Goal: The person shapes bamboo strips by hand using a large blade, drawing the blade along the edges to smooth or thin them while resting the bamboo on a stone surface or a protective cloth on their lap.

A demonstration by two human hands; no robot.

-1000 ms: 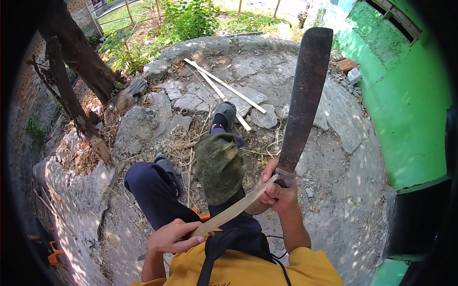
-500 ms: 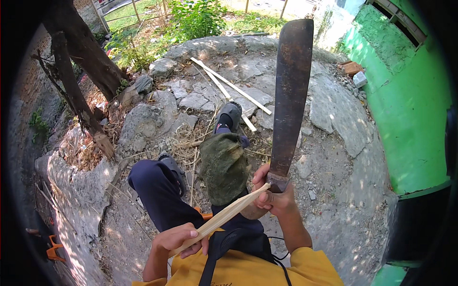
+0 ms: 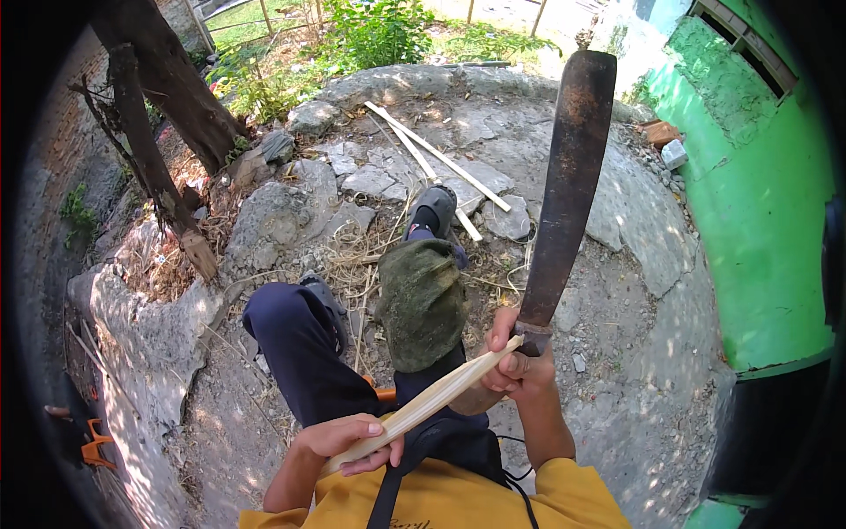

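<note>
My right hand (image 3: pixel 522 368) is wrapped around the handle of a machete. The machete's broad, dark, rust-stained blade (image 3: pixel 571 176) points up and away, leaning to the right. In my left hand (image 3: pixel 352 443) is a pale split wooden stick (image 3: pixel 432 398), gripped near its lower end. The stick slants up to the right, and its far tip meets my right hand just below the base of the blade. A worn dark green cloth (image 3: pixel 419 304) covers my right knee, beyond the stick.
Long pale strips (image 3: pixel 445 167) lie on cracked concrete ahead, by my foot (image 3: pixel 432 210). Dry fibres and shavings (image 3: pixel 357 264) litter the ground. Tree trunks (image 3: pixel 167 88) stand at left, a green wall (image 3: pixel 749 229) at right. An orange handle (image 3: pixel 95 445) shows at lower left.
The machete has tilted further to the right, its blade tip swinging that way. Both hands and the stick have shifted slightly right. A thin curled strand now shows left of the blade.
</note>
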